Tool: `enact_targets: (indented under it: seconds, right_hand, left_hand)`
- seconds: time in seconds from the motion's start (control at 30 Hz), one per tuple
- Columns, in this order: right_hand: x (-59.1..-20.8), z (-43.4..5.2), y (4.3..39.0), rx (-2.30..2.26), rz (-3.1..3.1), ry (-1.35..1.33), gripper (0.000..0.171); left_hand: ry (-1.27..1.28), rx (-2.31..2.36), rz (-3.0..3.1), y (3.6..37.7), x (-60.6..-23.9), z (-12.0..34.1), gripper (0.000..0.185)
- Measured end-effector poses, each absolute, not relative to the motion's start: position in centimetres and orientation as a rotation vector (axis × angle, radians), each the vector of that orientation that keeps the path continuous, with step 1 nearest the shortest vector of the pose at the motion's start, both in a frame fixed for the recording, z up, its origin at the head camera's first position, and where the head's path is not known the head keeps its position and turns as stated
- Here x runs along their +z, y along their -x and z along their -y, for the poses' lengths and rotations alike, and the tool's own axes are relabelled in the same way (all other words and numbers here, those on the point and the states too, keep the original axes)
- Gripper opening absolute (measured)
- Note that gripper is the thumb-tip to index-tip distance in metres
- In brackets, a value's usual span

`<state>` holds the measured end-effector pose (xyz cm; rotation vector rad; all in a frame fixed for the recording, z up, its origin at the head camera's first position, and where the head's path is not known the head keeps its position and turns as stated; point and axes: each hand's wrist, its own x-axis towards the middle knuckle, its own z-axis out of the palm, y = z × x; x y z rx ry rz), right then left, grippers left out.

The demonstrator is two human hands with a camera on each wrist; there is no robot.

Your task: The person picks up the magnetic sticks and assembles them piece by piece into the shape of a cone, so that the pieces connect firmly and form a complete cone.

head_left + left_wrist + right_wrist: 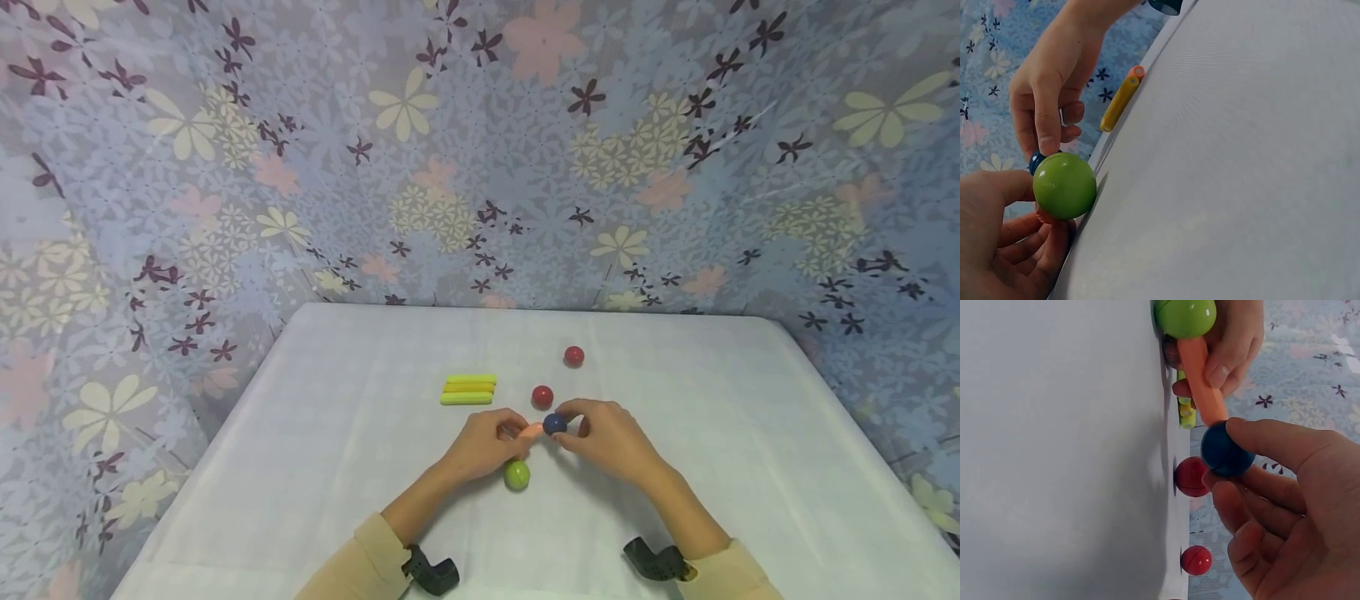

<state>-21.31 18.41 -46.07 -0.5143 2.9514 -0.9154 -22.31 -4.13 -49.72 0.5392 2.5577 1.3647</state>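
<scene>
Right hand [611, 442] pinching blue ball [554, 424]

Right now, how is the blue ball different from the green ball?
The blue ball is dark blue; the green ball is bright lime. The blue ball is pinched in the right hand, while no fingers wrap the green ball, which lies below the left hand. Both are round, and both sit at the ends of the orange stick.

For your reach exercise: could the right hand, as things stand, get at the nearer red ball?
Probably yes, once freed. The right hand pinches the blue ball against the orange stick; the nearer red ball lies just beyond on the table, nothing between.
</scene>
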Motion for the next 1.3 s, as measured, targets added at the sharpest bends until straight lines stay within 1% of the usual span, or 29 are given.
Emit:
enact_targets:
  seconds: [0.27, 0.47, 0.7, 0.97, 1.1, 1.3]
  right_hand:
    - [-46.3, -18.3, 21.1, -0.984, -2.905, 0.580, 0.036]
    - [-46.3, -19.4, 21.2, -0.953, -2.935, 0.491, 0.039]
    - [-46.3, -22.5, 21.3, -0.895, -2.981, 0.397, 0.031]
    - [-46.5, -25.7, 21.4, -0.767, -2.963, 0.310, 0.029]
    - [-46.5, -26.5, 21.6, -0.676, -2.995, 0.347, 0.026]
    - [-46.3, -26.7, 21.3, -0.700, -2.923, 0.337, 0.023]
  left_hand:
    - [-0.581, 1.442, -2.483, 22.4, -49.7, 4.3, 0.025]
    - [-0.588, 1.468, -2.469, 22.5, -49.9, 4.2, 0.024]
    - [-0.572, 1.489, -2.465, 22.5, -50.1, 4.2, 0.024]
    - [-0.564, 1.480, -2.467, 22.5, -50.2, 4.3, 0.024]
    - [-0.568, 1.506, -2.449, 22.6, -50.3, 4.3, 0.024]
    - [-0.559, 1.526, -2.440, 22.5, -50.3, 4.3, 0.023]
